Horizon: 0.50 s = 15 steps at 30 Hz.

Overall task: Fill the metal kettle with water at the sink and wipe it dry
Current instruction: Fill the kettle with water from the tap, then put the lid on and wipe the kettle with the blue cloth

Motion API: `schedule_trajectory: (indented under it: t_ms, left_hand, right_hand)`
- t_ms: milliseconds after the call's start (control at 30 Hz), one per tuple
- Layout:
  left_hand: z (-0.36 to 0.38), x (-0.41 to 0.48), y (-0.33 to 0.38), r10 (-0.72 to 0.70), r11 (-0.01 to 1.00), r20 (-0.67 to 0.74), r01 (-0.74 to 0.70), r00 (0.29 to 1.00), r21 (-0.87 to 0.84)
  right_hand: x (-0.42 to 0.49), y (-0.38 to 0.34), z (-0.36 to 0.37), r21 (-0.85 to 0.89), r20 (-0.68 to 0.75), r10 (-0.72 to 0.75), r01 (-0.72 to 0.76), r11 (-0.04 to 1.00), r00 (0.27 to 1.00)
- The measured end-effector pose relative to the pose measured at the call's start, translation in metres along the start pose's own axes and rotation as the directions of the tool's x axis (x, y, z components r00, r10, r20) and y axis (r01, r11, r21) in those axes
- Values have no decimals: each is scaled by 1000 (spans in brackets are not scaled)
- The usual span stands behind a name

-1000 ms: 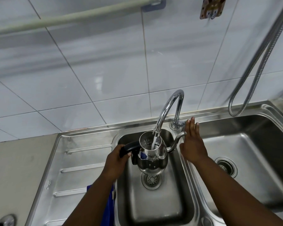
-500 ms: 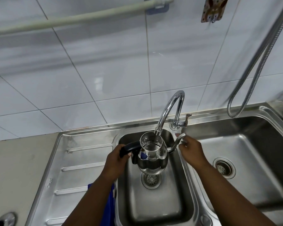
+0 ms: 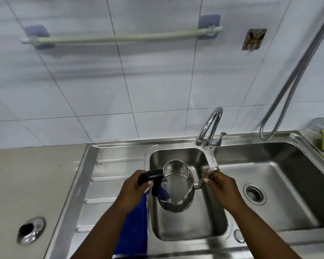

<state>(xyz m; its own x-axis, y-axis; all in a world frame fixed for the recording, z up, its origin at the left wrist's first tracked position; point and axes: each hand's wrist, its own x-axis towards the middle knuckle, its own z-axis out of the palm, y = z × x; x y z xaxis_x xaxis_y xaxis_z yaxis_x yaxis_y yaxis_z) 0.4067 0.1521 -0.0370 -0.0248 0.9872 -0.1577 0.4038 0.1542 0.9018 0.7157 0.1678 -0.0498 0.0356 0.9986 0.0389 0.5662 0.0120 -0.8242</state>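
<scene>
Over the small basin [image 3: 176,156]: left hand [image 3: 133,189] grips kettle [image 3: 184,201] by its handle [image 3: 151,174], right hand [image 3: 223,186] pinches spout [image 3: 197,183] tip, water [image 3: 176,187] inside.

Both forearms bare, angled in from the bottom edge, converging. Left hand [image 3: 137,187] back-up, fingers wrapped round the kettle [image 3: 177,191] handle. Right hand [image 3: 222,186] knuckles up, fingers curled, fingertips [image 3: 207,181] pinching the spout tip
</scene>
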Motion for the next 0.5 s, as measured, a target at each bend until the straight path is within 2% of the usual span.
schedule_trajectory:
  t_ms: [133, 267, 500]
  left_hand:
    - [-38, -29, -10, 8, 1000, -10, -8, 1000, 28]
    - [-79, -51, -23, 1, 999, -38, 1, 999, 44]
    - [-156, -82, -57, 11, 1000, -111, -11, 994, 7]
  right_hand:
    - [-27, -25, 16, 48, 41, -31, 29, 998, 999]
    - [-47, -53, 46, 167, 98, -46, 29, 985, 994]
    - [-64, -95, 113, 158, 174, -100, 72, 985, 980]
